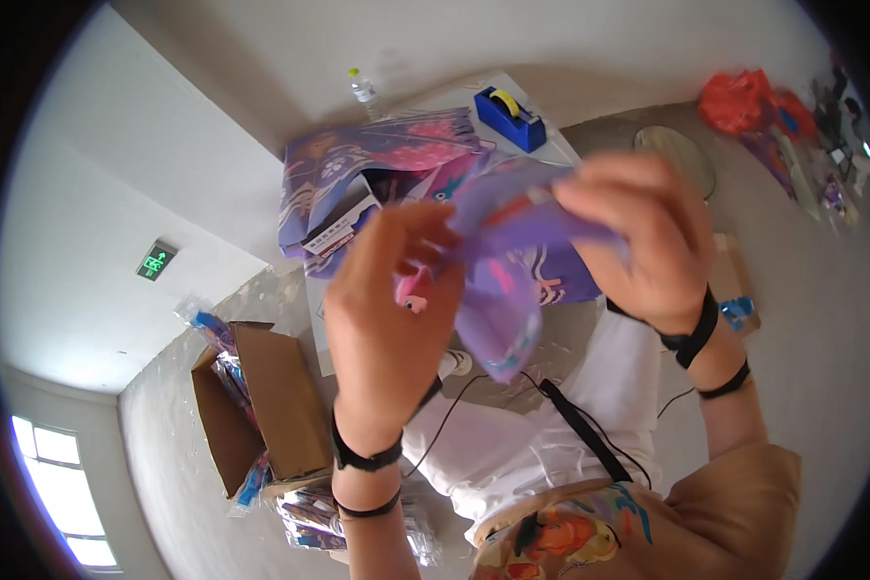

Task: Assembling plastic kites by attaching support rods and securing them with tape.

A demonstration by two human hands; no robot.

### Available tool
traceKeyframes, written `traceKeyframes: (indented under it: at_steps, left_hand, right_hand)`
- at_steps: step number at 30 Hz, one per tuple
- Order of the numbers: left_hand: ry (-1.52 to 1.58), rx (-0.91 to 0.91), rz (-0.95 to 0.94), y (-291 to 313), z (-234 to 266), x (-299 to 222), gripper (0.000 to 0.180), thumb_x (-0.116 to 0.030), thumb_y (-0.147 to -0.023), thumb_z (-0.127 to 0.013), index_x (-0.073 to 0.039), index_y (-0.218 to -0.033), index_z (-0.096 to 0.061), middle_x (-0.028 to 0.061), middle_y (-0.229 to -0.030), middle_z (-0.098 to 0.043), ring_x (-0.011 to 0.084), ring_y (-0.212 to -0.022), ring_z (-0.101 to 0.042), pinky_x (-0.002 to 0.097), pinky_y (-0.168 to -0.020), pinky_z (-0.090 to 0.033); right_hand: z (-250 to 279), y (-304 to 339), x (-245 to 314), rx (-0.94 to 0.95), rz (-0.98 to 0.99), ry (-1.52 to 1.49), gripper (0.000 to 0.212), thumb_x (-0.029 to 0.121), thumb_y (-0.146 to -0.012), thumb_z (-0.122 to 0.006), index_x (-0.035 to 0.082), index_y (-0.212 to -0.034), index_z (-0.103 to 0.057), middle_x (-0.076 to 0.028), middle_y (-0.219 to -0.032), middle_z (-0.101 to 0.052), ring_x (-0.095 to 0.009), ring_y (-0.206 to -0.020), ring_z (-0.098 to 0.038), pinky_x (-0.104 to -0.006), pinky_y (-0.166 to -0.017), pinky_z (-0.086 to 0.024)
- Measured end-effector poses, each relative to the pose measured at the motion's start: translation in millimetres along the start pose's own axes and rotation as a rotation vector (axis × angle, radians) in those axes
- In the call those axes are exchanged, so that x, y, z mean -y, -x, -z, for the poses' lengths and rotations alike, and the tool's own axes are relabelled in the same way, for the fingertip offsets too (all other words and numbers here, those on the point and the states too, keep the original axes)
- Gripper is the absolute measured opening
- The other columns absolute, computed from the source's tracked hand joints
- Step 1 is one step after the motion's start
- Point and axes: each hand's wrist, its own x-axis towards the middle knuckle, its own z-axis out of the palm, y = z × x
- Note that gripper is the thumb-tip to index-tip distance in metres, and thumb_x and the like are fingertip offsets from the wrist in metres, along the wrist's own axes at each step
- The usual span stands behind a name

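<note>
Above a small white table (pixel 493 85), both my hands hold a thin, purple printed sheet (pixel 498 324), which is blurred by motion. My left hand (pixel 382 319) pinches its left side with curled fingers. My right hand (pixel 643 232) grips its upper right part, thumb and fingers closed on it. The sheet's lower part hangs down between the hands in a pointed shape. Behind them, a pile of purple and pink printed material (pixel 387 145) with a fringed edge lies on the table. A white printed card (pixel 343 232) is next to the pile, partly hidden by my left hand.
A blue tape dispenser (pixel 509 121) and a clear bottle (pixel 362 90) stand toward the back. An open cardboard box (pixel 290 401) with plastic-wrapped items is on the left, more packets (pixel 309 527) below. A round stool (pixel 681 150) and red bag (pixel 739 101) are at right. Black cables cross my lap.
</note>
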Motion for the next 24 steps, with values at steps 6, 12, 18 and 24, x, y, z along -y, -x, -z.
traceKeyframes:
  at_steps: [6, 12, 18, 24]
  left_hand:
    - [-0.266, 0.132, -0.367, 58, -54, 59, 0.028, 0.008, -0.064, -0.066, -0.004, -0.089, -0.068, 0.0062, -0.089, -0.063, 0.0241, -0.079, -0.063, 0.0333, -0.069, -0.05]
    - [-0.264, 0.211, -0.166, 147, -89, 119, 0.019, 0.005, -0.064, -0.065, -0.005, -0.08, -0.068, 0.0056, -0.089, -0.062, 0.0258, -0.083, -0.061, 0.0383, -0.071, -0.049]
    - [-0.292, 0.076, 0.375, 200, -98, 122, 0.02, 0.008, -0.07, -0.065, -0.004, -0.087, -0.064, 0.0084, -0.089, -0.06, 0.0247, -0.083, -0.059, 0.0385, -0.071, -0.047]
    - [1.441, -0.14, 1.302, 244, -112, 114, 0.044, -0.039, -0.097, -0.052, -0.005, -0.126, -0.052, 0.0115, -0.121, -0.062, 0.0261, -0.118, -0.057, 0.0522, -0.105, -0.042]
  right_hand:
    - [31, 145, 58, 0.41, -0.586, 0.029, 0.05, -0.006, -0.06, -0.067, 0.004, -0.109, -0.064, -0.009, -0.101, -0.066, -0.028, -0.085, -0.067, -0.0354, -0.068, -0.055]
    - [21, 232, 122, 0.812, -1.206, -0.19, 0.067, 0.001, -0.075, -0.068, 0.008, -0.136, -0.041, -0.017, -0.136, -0.049, -0.032, -0.093, -0.067, -0.0394, -0.074, -0.055]
    - [5, 243, 107, 0.869, -1.341, -0.291, 0.084, -0.001, -0.076, -0.064, 0.01, -0.149, -0.023, -0.02, -0.134, -0.046, -0.035, -0.088, -0.066, -0.0418, -0.07, -0.054]
    - [-12, 254, 121, 0.848, -1.352, -0.411, 0.083, -0.006, -0.076, -0.055, 0.009, -0.15, -0.021, -0.028, -0.125, -0.052, -0.044, -0.091, -0.061, -0.047, -0.071, -0.053]
